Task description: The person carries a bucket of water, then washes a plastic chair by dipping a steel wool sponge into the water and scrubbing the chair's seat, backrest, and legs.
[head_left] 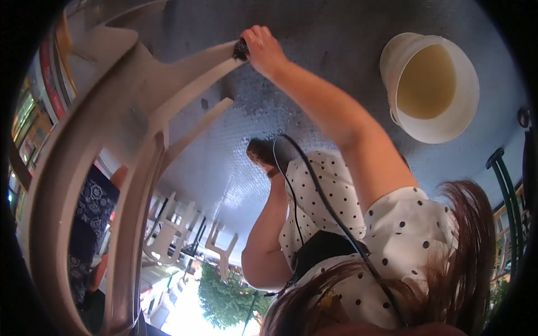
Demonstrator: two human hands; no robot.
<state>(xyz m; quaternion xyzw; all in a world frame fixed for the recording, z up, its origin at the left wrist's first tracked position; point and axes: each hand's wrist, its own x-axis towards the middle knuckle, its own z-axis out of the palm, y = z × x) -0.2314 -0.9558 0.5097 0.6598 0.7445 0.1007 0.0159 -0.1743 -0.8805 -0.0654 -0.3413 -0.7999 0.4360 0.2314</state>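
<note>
My right hand point(263, 49) is closed around a dark scrubbing pad point(241, 50), pressed against the end of a leg of a beige plastic chair point(196, 73). The chair is tipped over and fills the left side of the view. My right arm stretches up from a white sleeve with dark dots. My left hand is not in view. At the upper right, a white bucket point(466, 101) holds cloudy yellowish liquid point(428, 81).
The blue-grey floor point(235, 134) looks wet. A person in dark blue patterned clothing point(95, 207) shows through the chair. Other plastic chairs point(168, 241) stand farther off. A dark cord point(330, 207) loops before my dotted clothes, near a brown shoe point(260, 151).
</note>
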